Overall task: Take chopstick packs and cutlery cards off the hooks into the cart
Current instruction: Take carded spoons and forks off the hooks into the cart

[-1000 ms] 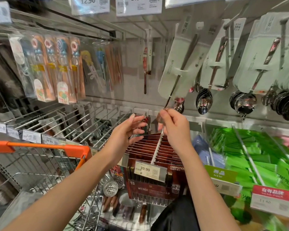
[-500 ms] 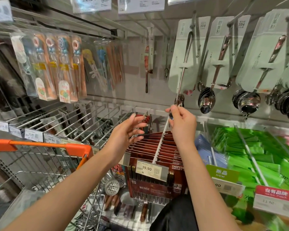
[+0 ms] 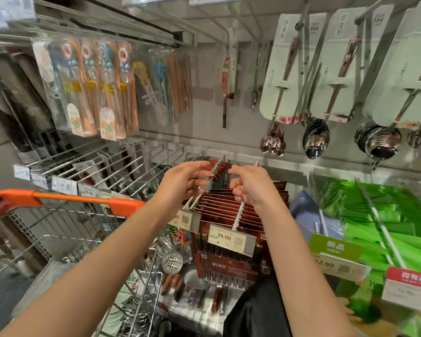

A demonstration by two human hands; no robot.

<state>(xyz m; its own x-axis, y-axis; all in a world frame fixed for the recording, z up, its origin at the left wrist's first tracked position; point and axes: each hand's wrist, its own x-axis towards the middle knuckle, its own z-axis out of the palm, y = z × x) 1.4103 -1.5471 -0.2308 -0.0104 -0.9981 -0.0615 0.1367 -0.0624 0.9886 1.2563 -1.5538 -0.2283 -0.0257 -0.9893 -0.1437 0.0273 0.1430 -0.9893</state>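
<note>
My left hand (image 3: 185, 178), fingers loose, touches the far red chopstick packs (image 3: 229, 210) on their hook | right hand (image 3: 250, 186) curled, holding nothing I can see | packs look light, stiff, glossy-slippery: pinch the top edge by the hook hole | cart (image 3: 66, 199) near left.

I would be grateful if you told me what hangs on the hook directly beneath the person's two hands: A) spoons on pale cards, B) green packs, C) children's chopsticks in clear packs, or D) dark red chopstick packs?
D: both the left hand and the right hand hover over the row of dark red chopstick packs with the 39.90 price tag.
</note>
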